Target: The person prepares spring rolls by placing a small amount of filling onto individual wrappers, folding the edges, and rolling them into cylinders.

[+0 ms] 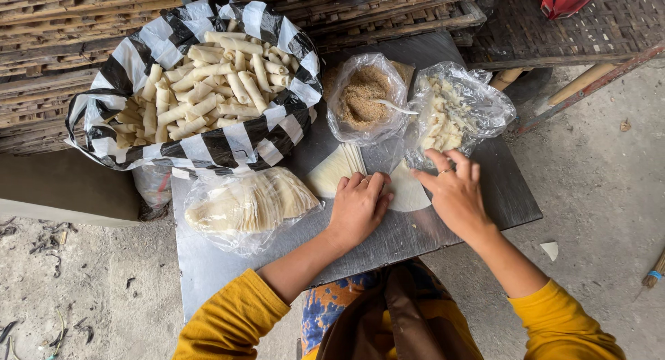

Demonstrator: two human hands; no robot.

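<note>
from the head view, the left hand (358, 209) lies flat, fingers loosely curled, on a thin white wrapper (407, 191) on the grey table (208, 263). the right hand (454, 190) presses the wrapper's far edge, holding nothing, just beside a clear bag of white strips (454, 110).

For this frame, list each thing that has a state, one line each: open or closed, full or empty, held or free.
Striped bag: open, heaped with rolled pieces.
Crumb bag: open, spoon in it.
Filling bag: open, part full.
Wrapper bag: lying flat, holding stacked wrappers.
Single wrapper: flat on the tray, under both hands.
Left hand: pressing the wrapper.
Right hand: fingers on the wrapper's edge.
</note>
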